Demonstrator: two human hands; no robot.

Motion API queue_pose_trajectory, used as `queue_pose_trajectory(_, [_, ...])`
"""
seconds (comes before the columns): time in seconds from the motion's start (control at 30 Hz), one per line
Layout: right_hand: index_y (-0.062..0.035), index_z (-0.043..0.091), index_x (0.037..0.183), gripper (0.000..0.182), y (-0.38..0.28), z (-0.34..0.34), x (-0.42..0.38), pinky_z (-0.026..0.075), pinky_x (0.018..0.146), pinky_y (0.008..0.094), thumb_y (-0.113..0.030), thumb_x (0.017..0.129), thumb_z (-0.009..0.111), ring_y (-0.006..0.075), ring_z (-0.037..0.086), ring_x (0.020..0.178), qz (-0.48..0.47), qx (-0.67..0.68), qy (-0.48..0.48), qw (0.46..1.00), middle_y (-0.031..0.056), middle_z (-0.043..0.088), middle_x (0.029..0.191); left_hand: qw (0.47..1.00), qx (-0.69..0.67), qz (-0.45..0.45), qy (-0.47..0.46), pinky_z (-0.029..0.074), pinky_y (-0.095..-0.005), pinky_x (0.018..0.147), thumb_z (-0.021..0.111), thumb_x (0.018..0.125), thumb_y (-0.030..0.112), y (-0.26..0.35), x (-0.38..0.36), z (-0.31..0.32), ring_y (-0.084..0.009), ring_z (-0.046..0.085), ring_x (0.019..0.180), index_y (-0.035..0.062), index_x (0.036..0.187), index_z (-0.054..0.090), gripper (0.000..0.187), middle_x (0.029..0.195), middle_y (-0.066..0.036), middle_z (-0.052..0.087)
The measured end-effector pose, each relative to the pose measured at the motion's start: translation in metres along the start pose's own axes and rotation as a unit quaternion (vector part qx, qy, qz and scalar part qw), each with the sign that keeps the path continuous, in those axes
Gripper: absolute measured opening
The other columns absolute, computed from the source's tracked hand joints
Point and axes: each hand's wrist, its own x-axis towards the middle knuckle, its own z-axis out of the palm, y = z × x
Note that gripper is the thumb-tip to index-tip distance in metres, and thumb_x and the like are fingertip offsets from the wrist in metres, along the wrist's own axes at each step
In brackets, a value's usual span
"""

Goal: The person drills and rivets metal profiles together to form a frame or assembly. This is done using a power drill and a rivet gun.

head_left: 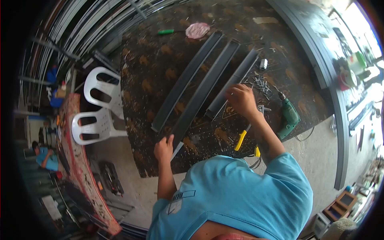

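Three dark grey metal channels lie side by side, slanting across the table: a left one (187,82), a middle one (208,84) and a shorter right one (238,78). My left hand (163,149) is closed at the near end of the middle channel, its fingertips against the edge. A pale flat strip (177,151) lies beside that hand. My right hand (241,99) is over the right channel with its fingers curled together; what they hold, if anything, is hidden. Loose screws (262,86) and a green power drill (290,118) lie right of it.
The dark, stained table (152,64) carries a yellow-handled tool (241,140), a green-handled tool (165,31) and a pink round pad (197,30). White plastic chairs (94,127) stand at the left edge. A long grey profile (320,60) runs along the right. Another person (47,158) is far left.
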Motion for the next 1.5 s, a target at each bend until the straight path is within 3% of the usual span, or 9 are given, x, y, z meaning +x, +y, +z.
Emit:
queue_pose_trajectory(0.03, [-0.0034,0.070,0.089,0.013,0.001,-0.006,-0.013,0.052,0.071,0.0376,-0.011,0.078,0.071,0.0300,0.064,0.082,-0.012,0.019,0.006,1.000,0.0101,0.066,0.089,1.000,0.002,-0.022,0.002,0.049,-0.0516,0.070,0.055,0.087,0.058,-0.006,-0.016,-0.002,-0.0420,0.064,0.083,0.0085,0.084,0.068,0.051,0.083,-0.023,0.066])
queue_pose_trajectory(0.3, [-0.0003,0.071,0.091,0.012,-0.008,-0.031,-0.074,0.052,0.075,0.0304,-0.005,0.081,0.070,0.0233,0.068,0.080,0.176,0.070,0.008,0.982,0.0126,0.070,0.088,0.994,-0.036,-0.036,-0.099,0.050,-0.0473,0.075,0.059,0.087,0.054,-0.023,-0.012,0.035,-0.0422,0.062,0.086,0.0013,0.083,0.066,0.054,0.084,-0.021,0.066])
queue_pose_trajectory(0.37, [-0.0002,0.070,0.092,0.012,-0.003,-0.033,-0.079,0.051,0.074,0.0297,-0.006,0.081,0.070,0.0223,0.068,0.079,0.189,0.052,0.021,0.980,0.0123,0.069,0.086,0.990,-0.109,0.085,0.038,0.050,-0.0455,0.080,0.067,0.082,0.050,-0.036,-0.013,0.049,-0.0369,0.063,0.096,0.0046,0.095,0.071,0.047,0.101,-0.017,0.067])
queue_pose_trajectory(0.5, [-0.0002,0.070,0.093,0.012,0.015,-0.042,-0.089,0.051,0.072,0.0290,-0.007,0.083,0.069,0.0215,0.068,0.078,0.222,0.041,0.058,0.973,0.0121,0.069,0.084,0.972,-0.155,0.081,0.154,0.047,-0.0427,0.091,0.073,0.080,0.039,-0.054,-0.035,0.041,-0.0341,0.061,0.102,0.0041,0.101,0.070,0.041,0.107,-0.015,0.065])
queue_pose_trajectory(0.7, [-0.0023,0.071,0.093,0.016,0.050,-0.068,-0.099,0.053,0.071,0.0320,-0.014,0.083,0.069,0.0252,0.069,0.078,0.275,-0.030,0.090,0.957,0.0152,0.070,0.088,0.987,-0.100,-0.080,0.094,0.043,-0.0473,0.094,0.074,0.077,0.036,-0.094,-0.104,0.045,-0.0391,0.054,0.109,0.0036,0.119,0.061,0.055,0.116,-0.021,0.056])
queue_pose_trajectory(0.9, [-0.0050,0.073,0.092,0.020,0.087,-0.055,-0.081,0.054,0.073,0.0350,-0.020,0.079,0.069,0.0279,0.070,0.079,0.345,0.000,0.083,0.935,0.0157,0.070,0.082,0.989,-0.117,-0.029,0.085,0.042,-0.0483,0.094,0.077,0.075,0.034,-0.115,-0.125,0.071,-0.0397,0.053,0.107,-0.0001,0.117,0.060,0.057,0.113,-0.021,0.056])
queue_pose_trajectory(1.23, [-0.0066,0.073,0.095,0.025,0.238,-0.023,0.033,0.051,0.086,0.0437,-0.015,0.072,0.064,0.0390,0.064,0.094,0.239,-0.208,0.090,0.944,0.0237,0.067,0.097,0.992,-0.094,-0.051,0.070,0.045,-0.0470,0.092,0.078,0.073,0.024,-0.097,-0.117,0.055,-0.0383,0.056,0.105,-0.0036,0.109,0.063,0.048,0.113,-0.020,0.058])
queue_pose_trajectory(1.37, [-0.0071,0.062,0.121,0.057,0.277,-0.014,0.053,0.045,0.101,0.0392,-0.002,0.064,0.068,0.0347,0.053,0.121,0.167,-0.198,0.045,0.965,0.0212,0.058,0.126,0.992,-0.083,-0.055,0.071,0.045,-0.0480,0.092,0.080,0.070,0.022,-0.103,-0.104,0.062,-0.0382,0.056,0.106,-0.0027,0.108,0.064,0.048,0.114,-0.020,0.058])
queue_pose_trajectory(1.5, [-0.0068,0.064,0.118,0.050,0.284,-0.019,0.056,0.046,0.098,0.0392,-0.002,0.068,0.064,0.0331,0.058,0.115,0.173,-0.200,-0.006,0.964,0.0180,0.061,0.121,0.992,-0.085,-0.082,0.047,0.044,-0.0484,0.095,0.081,0.066,0.019,-0.094,-0.103,0.052,-0.0383,0.055,0.108,-0.0011,0.111,0.063,0.052,0.115,-0.020,0.058])
